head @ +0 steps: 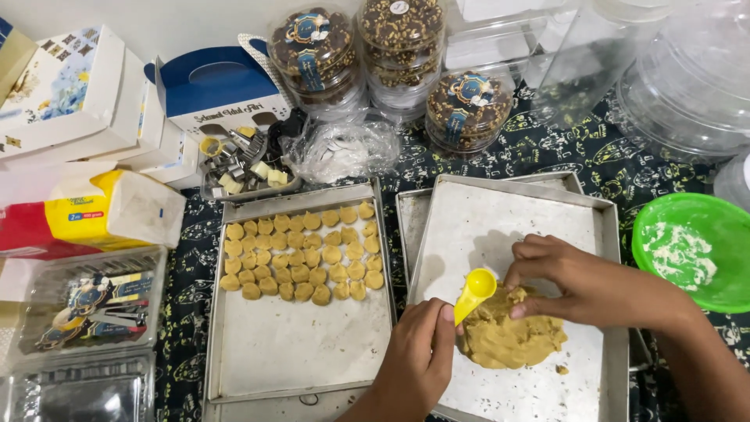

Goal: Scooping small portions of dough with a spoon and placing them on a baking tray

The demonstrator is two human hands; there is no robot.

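Soft, grainy tan dough lump (509, 337), irregular and flattened, lying at about 5 o'clock on the floured metal tray (500, 219), matte and scuffed. Right hand (582, 283) pressed onto the lump's upper edge, fingertips bunched together and pinching at the dough. Left hand (414, 366) coming up from 6 o'clock, thumb and fingers closed round the handle of a small glossy yellow plastic measuring spoon (474, 291), its round bowl tilted up just beside the right fingertips.

At 9 o'clock of that tray, touching edge to edge, a second shallow metal tray (297, 352): upper half filled with rows of small round pale-yellow dough pieces (301, 256), smooth-topped and close packed; lower half bare and dusted with flour.

At 3 o'clock, a bright green plastic bowl (723, 227) with white flour clinging inside. At 12 o'clock, stacked clear round tubs (355, 55) of dark, speckled cookies, with a crumpled clear plastic bag (344, 148) in front. At 11 o'clock, a small tray of metal cookie cutters (242, 168), a blue-and-white cardboard carry box (215, 90) behind. At 9 to 10 o'clock, white cartons (78, 94), a yellow-and-red packet (86, 215) and clear lidded boxes (86, 305). Underneath everything, a dark patterned cloth (547, 148).
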